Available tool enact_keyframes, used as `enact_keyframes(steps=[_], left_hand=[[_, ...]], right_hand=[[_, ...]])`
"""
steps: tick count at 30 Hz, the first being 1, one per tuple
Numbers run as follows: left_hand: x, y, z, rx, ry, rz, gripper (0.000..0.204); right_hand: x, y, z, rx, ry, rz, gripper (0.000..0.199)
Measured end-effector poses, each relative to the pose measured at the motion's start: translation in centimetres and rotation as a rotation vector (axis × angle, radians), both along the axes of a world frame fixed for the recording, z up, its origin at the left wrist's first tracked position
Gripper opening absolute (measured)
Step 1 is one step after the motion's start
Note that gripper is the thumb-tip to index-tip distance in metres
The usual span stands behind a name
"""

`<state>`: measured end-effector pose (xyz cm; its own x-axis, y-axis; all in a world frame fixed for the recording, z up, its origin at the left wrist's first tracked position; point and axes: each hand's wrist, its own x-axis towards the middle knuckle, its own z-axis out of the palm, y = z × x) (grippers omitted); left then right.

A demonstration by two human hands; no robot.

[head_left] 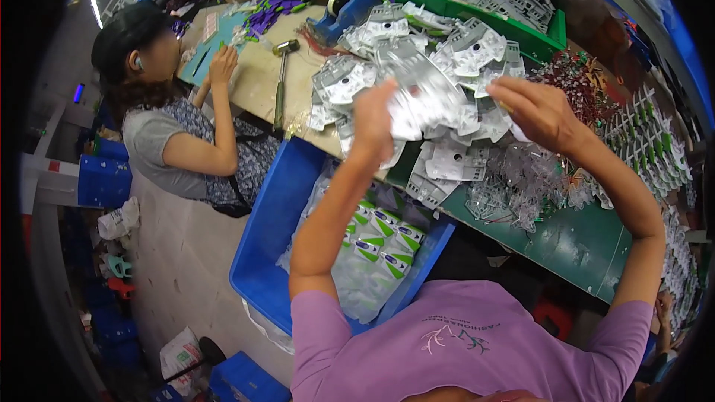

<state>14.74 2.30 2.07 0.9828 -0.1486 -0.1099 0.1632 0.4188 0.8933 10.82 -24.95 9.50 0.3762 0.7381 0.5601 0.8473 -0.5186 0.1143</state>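
Note:
My left hand (375, 123), smeared by motion, grips the left edge of a grey-and-white plastic housing (424, 93). The housing is blurred too, held above a heap of similar white and grey plastic housings (475, 48) on the table. To the right, my right hand (542, 113) is raised over the heap's edge with its fingers curled together. What they pinch, if anything, is too small to tell. Below that hand lies a pile of clear plastic pieces (525, 179).
A blue bin (257, 268) holding bagged white-and-green pieces (383, 242) stands before me. On the table are a hammer (281, 85), a blue tape dispenser (350, 18), a green tray (547, 39) of grey parts and reddish wired parts (577, 93). A co-worker (179, 119) sits at left.

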Motion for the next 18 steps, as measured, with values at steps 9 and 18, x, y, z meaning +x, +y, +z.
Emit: enact_keyframes(steps=[9,18], left_hand=[[7.5,-0.6,6.1,0.670,-0.117,-0.061,0.102],[-6.8,8.1,-3.8,0.567,-0.581,0.684,0.046]], right_hand=[[14.6,-8.1,-0.6,0.109,0.222,-0.705,0.025],[27.1,-13.5,-5.7,0.007,0.626,-0.770,0.027]])
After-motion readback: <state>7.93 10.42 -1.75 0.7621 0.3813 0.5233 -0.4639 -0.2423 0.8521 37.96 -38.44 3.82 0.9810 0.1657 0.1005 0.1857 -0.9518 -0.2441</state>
